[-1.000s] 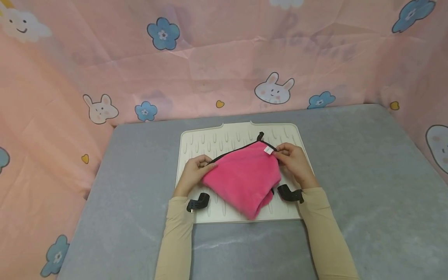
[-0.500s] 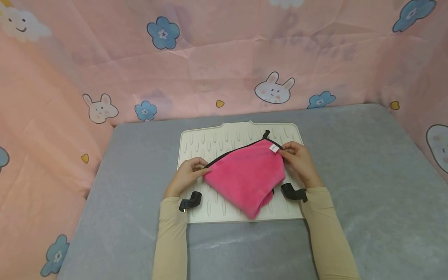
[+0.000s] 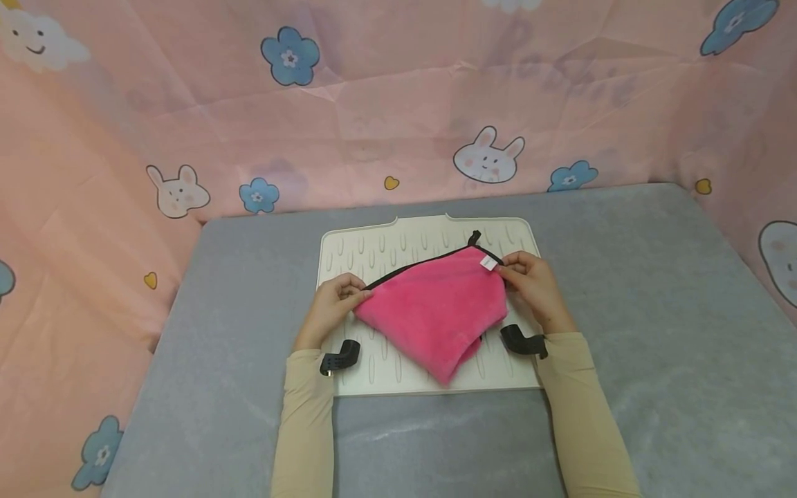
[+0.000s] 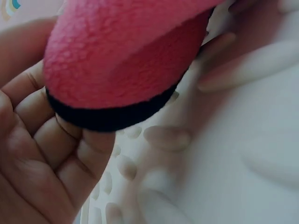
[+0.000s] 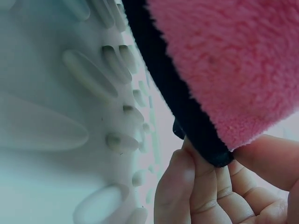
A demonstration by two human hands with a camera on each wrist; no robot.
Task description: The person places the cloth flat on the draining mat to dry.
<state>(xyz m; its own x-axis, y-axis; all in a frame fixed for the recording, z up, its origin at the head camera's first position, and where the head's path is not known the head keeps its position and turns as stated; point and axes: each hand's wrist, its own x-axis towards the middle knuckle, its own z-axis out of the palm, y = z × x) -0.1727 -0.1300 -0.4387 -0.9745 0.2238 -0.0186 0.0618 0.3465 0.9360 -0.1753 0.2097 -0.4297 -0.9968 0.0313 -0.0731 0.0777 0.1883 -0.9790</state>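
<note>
A fluffy pink cloth (image 3: pixel 432 304) with black edging is held by both hands over a cream ridged mat (image 3: pixel 367 242). My left hand (image 3: pixel 330 308) pinches its left corner between thumb and fingers. On the other side my right hand (image 3: pixel 532 287) pinches the edge beside a small white label (image 3: pixel 488 263). A black hanging loop (image 3: pixel 474 238) sticks up from the top edge. The cloth's lower part is folded and comes to a point toward the front. In the left wrist view the black edging (image 4: pixel 112 119) crosses the curled fingers; the right wrist view shows a bound corner (image 5: pixel 219 156) between thumb and fingers.
The mat lies on a grey table (image 3: pixel 249 332) and has a raised rim. Behind the table hangs a pink curtain (image 3: pixel 373 104) printed with bunnies and flowers. A black wrist camera (image 3: pixel 341 357) sits on the left wrist, another black camera (image 3: pixel 521 341) on the right.
The hands have drawn apart, the left one to the left and the right one slightly right, spreading the cloth's top edge. Lately the left hand has risen a little, lifting its corner.
</note>
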